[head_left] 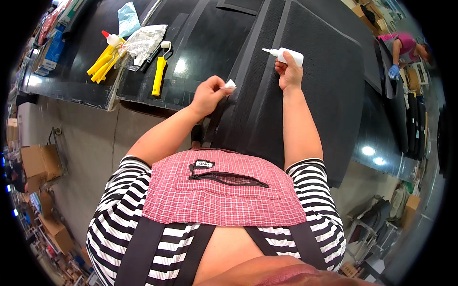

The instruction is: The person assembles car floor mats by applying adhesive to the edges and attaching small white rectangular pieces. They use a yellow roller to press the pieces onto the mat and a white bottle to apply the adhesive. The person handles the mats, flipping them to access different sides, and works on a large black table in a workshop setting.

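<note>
My right hand point(290, 75) is closed around a white squeeze bottle point(292, 56) with a long narrow nozzle that points left. The bottle is tilted nearly flat above a large black textured sheet point(324, 100). To the left, my left hand point(208, 97) pinches a small white piece of paper or cloth point(229, 85) between thumb and fingers, near a raised strip along the sheet's left side. Whether that white piece touches the sheet, I cannot tell.
Left on the dark table point(191, 71) lie a yellow-handled roller point(159, 76), more yellow handles point(101, 66), a red-tipped bottle point(112, 39) and a crumpled clear bag point(143, 40). A co-worker in a blue glove point(393, 72) stands at far right. Cardboard boxes point(40, 164) sit left.
</note>
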Demonstrator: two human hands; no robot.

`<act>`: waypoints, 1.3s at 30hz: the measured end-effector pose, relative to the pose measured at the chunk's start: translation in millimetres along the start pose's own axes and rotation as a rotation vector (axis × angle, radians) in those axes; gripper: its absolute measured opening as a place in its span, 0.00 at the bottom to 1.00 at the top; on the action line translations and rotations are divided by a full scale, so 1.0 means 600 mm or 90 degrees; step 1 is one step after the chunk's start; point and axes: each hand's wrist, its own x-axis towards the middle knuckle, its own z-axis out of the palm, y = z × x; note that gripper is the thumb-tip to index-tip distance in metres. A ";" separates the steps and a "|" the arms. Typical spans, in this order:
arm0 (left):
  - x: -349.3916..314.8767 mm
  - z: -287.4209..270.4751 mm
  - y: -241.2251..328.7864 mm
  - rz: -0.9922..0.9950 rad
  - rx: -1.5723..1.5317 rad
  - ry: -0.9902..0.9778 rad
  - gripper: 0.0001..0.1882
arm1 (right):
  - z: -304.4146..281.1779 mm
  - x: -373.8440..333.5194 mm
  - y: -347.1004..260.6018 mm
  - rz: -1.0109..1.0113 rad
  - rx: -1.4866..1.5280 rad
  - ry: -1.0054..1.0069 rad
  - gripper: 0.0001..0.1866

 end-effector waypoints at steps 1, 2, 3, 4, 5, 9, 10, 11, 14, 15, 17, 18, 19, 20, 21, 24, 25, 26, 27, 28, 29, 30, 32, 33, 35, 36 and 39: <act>-0.001 0.008 -0.003 0.073 0.094 -0.013 0.08 | 0.004 0.006 0.006 -0.054 -0.070 -0.016 0.15; -0.003 0.014 -0.007 0.145 0.188 -0.028 0.09 | 0.005 0.008 0.013 -0.076 -0.124 -0.014 0.14; -0.007 0.014 -0.013 0.201 0.231 -0.015 0.09 | 0.016 0.006 0.014 -0.098 -0.174 -0.015 0.14; -0.009 0.014 -0.018 0.210 0.244 -0.008 0.09 | 0.026 0.002 0.014 -0.121 -0.225 -0.015 0.14; -0.010 0.015 -0.024 0.220 0.257 -0.002 0.10 | 0.031 -0.005 0.017 -0.138 -0.266 -0.022 0.13; -0.005 0.015 -0.026 0.275 0.252 -0.002 0.13 | 0.030 -0.010 0.024 -0.280 -0.455 -0.045 0.15; -0.005 0.014 -0.027 0.279 0.254 0.000 0.13 | 0.032 -0.007 0.026 -0.306 -0.496 -0.046 0.16; -0.004 0.014 -0.029 0.275 0.251 0.002 0.13 | 0.032 -0.003 0.028 -0.331 -0.537 -0.046 0.16; -0.003 0.013 -0.028 0.269 0.239 -0.003 0.13 | 0.019 0.012 0.033 -0.330 -0.565 -0.031 0.18; -0.003 0.015 -0.024 0.266 0.231 -0.003 0.12 | 0.013 0.019 0.034 -0.317 -0.560 -0.025 0.18; -0.002 0.016 -0.021 0.267 0.225 -0.007 0.12 | 0.002 0.033 0.040 -0.269 -0.426 -0.005 0.19; -0.001 0.016 -0.021 0.270 0.226 -0.008 0.12 | 0.000 0.039 0.040 -0.244 -0.358 0.002 0.20; 0.000 0.016 -0.021 0.273 0.227 -0.009 0.12 | -0.004 0.045 0.039 -0.242 -0.342 0.004 0.21; 0.000 0.015 -0.020 0.268 0.227 -0.008 0.12 | -0.003 0.052 0.041 -0.242 -0.356 0.009 0.20; 0.000 0.014 -0.020 0.263 0.225 -0.008 0.12 | -0.002 0.057 0.042 -0.240 -0.370 0.014 0.20; 0.001 0.014 -0.020 0.262 0.218 -0.006 0.12 | 0.002 0.060 0.047 -0.239 -0.397 0.027 0.19; 0.002 0.013 -0.021 0.265 0.215 -0.001 0.12 | 0.004 0.057 0.046 -0.228 -0.393 0.025 0.19; -0.005 0.012 -0.023 0.251 0.216 -0.010 0.11 | 0.005 0.052 0.046 -0.218 -0.390 0.023 0.19; -0.006 0.011 -0.022 0.247 0.219 -0.016 0.11 | 0.004 0.054 0.048 -0.250 -0.389 0.009 0.20; -0.004 0.012 -0.018 0.245 0.219 -0.023 0.11 | -0.004 0.055 0.053 -0.283 -0.389 -0.002 0.20; 0.001 0.014 -0.013 0.235 0.217 -0.024 0.10 | -0.009 0.063 0.053 -0.287 -0.432 0.009 0.20; 0.001 0.012 -0.015 0.238 0.219 -0.023 0.10 | -0.009 0.059 0.056 -0.281 -0.440 0.013 0.19; 0.003 0.012 -0.022 0.244 0.223 -0.022 0.10 | -0.006 0.060 0.055 -0.288 -0.430 0.012 0.20; 0.001 0.011 -0.022 0.245 0.222 -0.020 0.10 | -0.004 0.058 0.057 -0.296 -0.429 0.013 0.20; 0.002 0.011 -0.021 0.247 0.220 -0.016 0.10 | 0.000 0.059 0.055 -0.310 -0.428 0.015 0.20; 0.001 0.011 -0.022 0.247 0.222 -0.017 0.10 | 0.000 0.061 0.053 -0.309 -0.426 0.016 0.20; 0.003 0.011 -0.021 0.238 0.218 -0.020 0.10 | -0.001 0.063 0.054 -0.279 -0.427 0.023 0.20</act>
